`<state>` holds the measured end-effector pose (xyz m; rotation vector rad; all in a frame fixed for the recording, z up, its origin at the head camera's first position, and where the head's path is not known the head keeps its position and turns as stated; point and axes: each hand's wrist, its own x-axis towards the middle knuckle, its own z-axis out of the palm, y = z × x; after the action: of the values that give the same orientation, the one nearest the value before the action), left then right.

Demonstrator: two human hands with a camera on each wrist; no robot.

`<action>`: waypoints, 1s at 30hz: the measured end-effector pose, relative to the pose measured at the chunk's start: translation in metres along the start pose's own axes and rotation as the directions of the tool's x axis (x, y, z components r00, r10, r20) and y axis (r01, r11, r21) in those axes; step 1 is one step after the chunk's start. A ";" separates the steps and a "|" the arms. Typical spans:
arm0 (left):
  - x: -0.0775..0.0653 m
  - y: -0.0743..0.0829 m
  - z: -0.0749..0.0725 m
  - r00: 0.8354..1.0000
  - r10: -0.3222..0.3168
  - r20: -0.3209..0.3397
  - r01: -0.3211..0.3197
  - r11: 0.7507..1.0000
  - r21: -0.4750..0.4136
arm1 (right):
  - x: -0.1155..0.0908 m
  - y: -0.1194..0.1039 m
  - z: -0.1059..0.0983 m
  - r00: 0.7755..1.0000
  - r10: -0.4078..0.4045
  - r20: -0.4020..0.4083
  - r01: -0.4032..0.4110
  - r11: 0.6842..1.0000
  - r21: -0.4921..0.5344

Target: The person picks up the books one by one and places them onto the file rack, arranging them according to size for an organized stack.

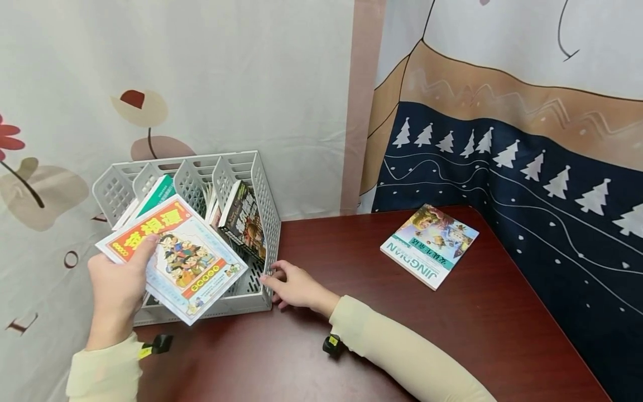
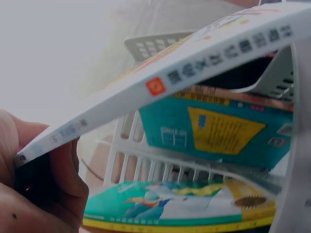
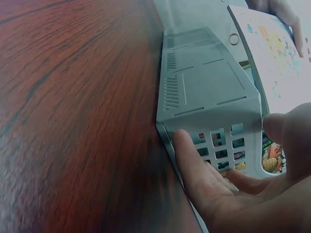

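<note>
My left hand (image 1: 118, 285) grips a thin book (image 1: 193, 262) with a red, yellow and blue cover, the thumb on its front and the fingers beneath. The book is tilted over the front of a light grey slotted file organizer (image 1: 246, 304). My right hand (image 1: 296, 286) holds the organizer's right side wall near the front, thumb at the wall's edge and fingers along its outer face (image 3: 218, 116). Inside the organizer stand a dark-covered book (image 1: 246, 220) in the right slot and a teal book (image 1: 159, 192) further left. The held book hides part of the slots.
Another book (image 1: 429, 245) with a colourful cover lies flat on the dark red wooden table (image 1: 341, 262), to the right. A pale curtain (image 1: 251, 84) hangs behind the organizer, and a dark blue cloth with trees (image 1: 502, 178) borders the table's right side.
</note>
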<state>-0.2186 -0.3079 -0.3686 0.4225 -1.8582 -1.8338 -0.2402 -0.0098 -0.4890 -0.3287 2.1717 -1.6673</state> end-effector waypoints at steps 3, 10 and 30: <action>0.003 0.001 -0.005 1.000 -0.004 -0.025 0.003 1.000 -0.021 | 0.002 0.000 0.002 1.000 0.008 -0.012 -0.008 1.000 -0.025; 0.011 0.004 -0.014 0.997 0.010 -0.082 -0.014 0.999 -0.048 | 0.001 -0.001 0.001 1.000 0.019 -0.006 -0.020 0.999 -0.032; 0.019 0.042 -0.014 0.950 0.266 -0.166 -0.241 0.958 0.156 | 0.003 -0.001 -0.002 1.000 0.002 0.000 -0.002 1.000 -0.017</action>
<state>-0.2213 -0.3276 -0.3245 0.3666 -1.8192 -1.4553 -0.2432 -0.0098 -0.4876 -0.3308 2.1870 -1.6484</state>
